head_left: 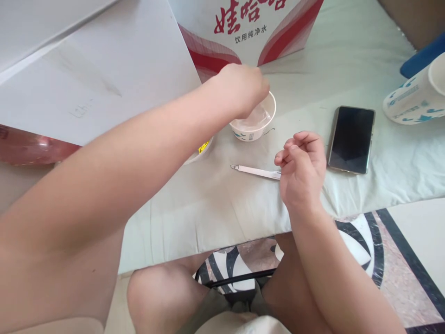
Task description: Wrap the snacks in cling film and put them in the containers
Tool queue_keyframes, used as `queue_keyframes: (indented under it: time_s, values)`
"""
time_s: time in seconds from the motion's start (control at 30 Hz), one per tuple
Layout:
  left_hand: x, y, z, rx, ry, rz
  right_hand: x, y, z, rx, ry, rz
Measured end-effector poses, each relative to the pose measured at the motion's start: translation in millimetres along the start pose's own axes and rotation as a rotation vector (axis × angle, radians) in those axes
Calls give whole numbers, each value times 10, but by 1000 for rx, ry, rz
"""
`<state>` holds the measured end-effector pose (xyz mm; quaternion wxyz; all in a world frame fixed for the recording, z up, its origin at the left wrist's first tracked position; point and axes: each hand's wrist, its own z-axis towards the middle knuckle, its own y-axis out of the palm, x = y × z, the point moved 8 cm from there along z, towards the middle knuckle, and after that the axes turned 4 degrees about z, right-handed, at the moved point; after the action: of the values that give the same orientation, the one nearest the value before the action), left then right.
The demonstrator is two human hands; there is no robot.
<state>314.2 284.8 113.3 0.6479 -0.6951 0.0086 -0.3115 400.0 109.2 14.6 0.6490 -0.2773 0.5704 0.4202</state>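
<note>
My left hand [245, 88] reaches over the rim of a white paper cup [248, 134] with a blue-green print. Its fingers are curled and mostly hidden behind the back of the hand, so what they grip does not show. Clear, crinkled plastic [255, 116] lies inside the cup. My right hand [302, 169] is palm up above the cloth, its fingers loosely bent with nothing visible in them. Beside it lies a slim white tool [255, 172] with a small metal tip, its right end hidden by the hand.
A black phone [352, 139] lies right of my right hand. A larger printed paper cup [406, 99] is at the far right, near a blue object [422, 55]. A red-and-white box [250, 37] and a white box [121, 60] stand behind. A yellow-marked container [204, 147] shows under my left forearm.
</note>
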Motion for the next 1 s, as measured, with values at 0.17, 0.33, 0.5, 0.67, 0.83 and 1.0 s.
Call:
queue_keyframes:
  time_s: [0.17, 0.33, 0.5, 0.67, 0.83, 1.0]
  values:
    - [139, -55, -169, -81, 78, 46, -9, 28, -14, -50, -53, -24]
    - [116, 386, -196, -524, 143, 481, -30, 46, -41, -4, 11, 78]
    - [-130, 812, -7, -608, 81, 481, -38, 38, -48, 35, 59, 96]
    - [-127, 525, -34, -650, -28, 491, -63, 41, -20, 20, 29, 89]
    - [220, -585, -473, -228, 159, 273, -100, 38, -28, 57, 62, 157]
    - [-440, -1254, -1648, 356, 189, -287, -207, 166, -131, 41, 3, 165]
